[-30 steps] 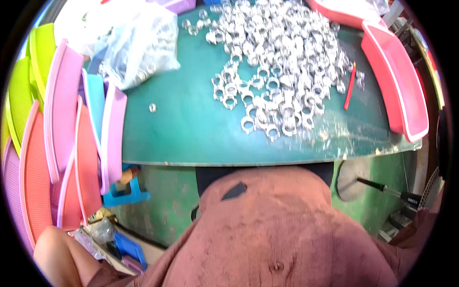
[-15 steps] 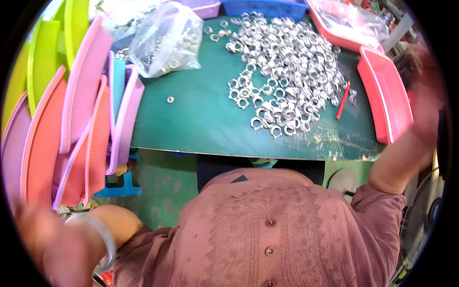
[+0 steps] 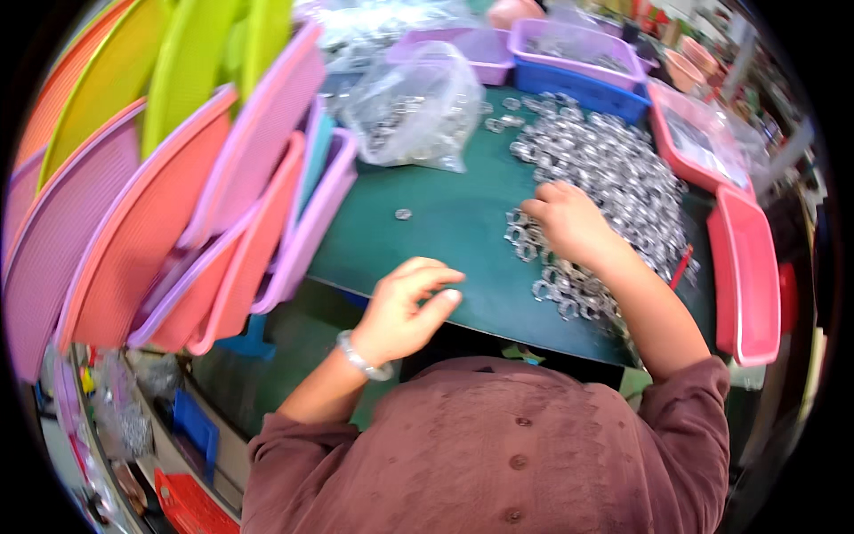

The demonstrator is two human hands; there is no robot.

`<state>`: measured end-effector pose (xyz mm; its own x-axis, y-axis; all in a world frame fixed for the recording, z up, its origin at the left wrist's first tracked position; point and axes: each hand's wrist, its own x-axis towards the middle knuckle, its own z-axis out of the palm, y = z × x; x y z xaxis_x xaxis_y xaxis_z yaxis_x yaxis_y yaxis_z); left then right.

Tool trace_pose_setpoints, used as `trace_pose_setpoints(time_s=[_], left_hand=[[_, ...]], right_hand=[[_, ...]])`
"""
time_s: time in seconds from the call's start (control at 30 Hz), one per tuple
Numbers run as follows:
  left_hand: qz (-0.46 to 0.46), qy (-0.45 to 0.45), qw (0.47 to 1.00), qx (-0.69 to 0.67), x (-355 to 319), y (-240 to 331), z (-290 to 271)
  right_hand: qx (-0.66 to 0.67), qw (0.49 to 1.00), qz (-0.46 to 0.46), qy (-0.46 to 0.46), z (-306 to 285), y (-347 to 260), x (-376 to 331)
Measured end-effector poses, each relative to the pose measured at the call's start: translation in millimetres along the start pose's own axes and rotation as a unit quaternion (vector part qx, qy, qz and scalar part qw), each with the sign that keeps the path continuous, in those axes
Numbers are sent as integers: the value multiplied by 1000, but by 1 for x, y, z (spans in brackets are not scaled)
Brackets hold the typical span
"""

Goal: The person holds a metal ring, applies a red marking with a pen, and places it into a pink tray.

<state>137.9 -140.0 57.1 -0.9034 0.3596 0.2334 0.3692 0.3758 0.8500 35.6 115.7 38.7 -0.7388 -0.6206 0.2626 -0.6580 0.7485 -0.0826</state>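
My left hand point(image 3: 406, 307), with a pale bracelet point(image 3: 361, 358) at its wrist, hovers by the near edge of the green table point(image 3: 356, 245). Its thumb and fingers are apart, and nothing is in them. Over the left side of a heap of shiny metal rings point(image 3: 605, 160), my right hand point(image 3: 569, 222) has its fingers curled down and drawn together. Whatever its fingertips hold is too small and blurred to make out. One loose ring point(image 3: 403, 214) lies alone on the green surface, left of the heap. A red pen-like stick point(image 3: 682, 265) rests at the heap's right edge.
Stacked colourful plastic baskets point(image 3: 147, 231) rise at the left. A clear bag of metal parts point(image 3: 414, 111) stands at the table's back left. Purple point(image 3: 583, 40) and blue bins point(image 3: 578, 89) are behind the heap; a pink bin point(image 3: 745, 276) stands at the right edge.
Both hands have come inward from the far sides: the right onto the ring heap, the left to the table's near edge. The view has shifted, so the table appears lower and farther right.
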Motion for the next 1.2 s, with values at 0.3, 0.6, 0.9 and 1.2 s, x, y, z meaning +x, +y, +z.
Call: trace_pose_setpoints(time_s=[0.3,0.6,0.9,1.2], left_hand=[[27,-37,999,8,8,-26,32],[53,-57,997,21,18,-27,48],[-39,-84,981,-171,74,-27,76],[-28,-168,946,-275,144,-3,101]], right_hand=[[-45,999,-18,-11,18,1,10],[175,977,22,120,-2,14,-8],[732,636,227,86,-10,11,-50],[752,607,205,159,-1,19,-62]])
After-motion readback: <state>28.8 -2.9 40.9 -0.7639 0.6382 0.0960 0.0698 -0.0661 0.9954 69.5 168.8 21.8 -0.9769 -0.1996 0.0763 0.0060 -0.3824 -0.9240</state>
